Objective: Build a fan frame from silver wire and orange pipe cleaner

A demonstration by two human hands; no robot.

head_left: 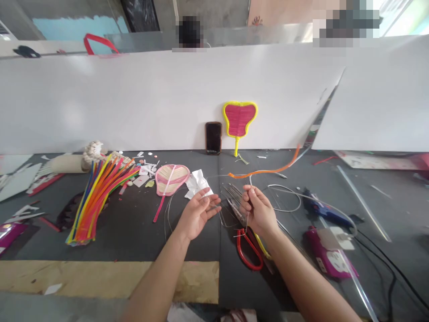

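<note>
A thin silver metal wire, bent into a loose loop, stands pinched in the fingertips of the right hand. Its curve passes just beyond the open fingers of the left hand.

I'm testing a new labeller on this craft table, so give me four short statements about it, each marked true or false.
The right hand pinches a thin wire. True.
The phone lies flat, face up. False: it stands leaning against the white board.
The bundle of pipe cleaners lies left of the left hand. True.
The scissors have blue handles. False: their handles are red.
</note>
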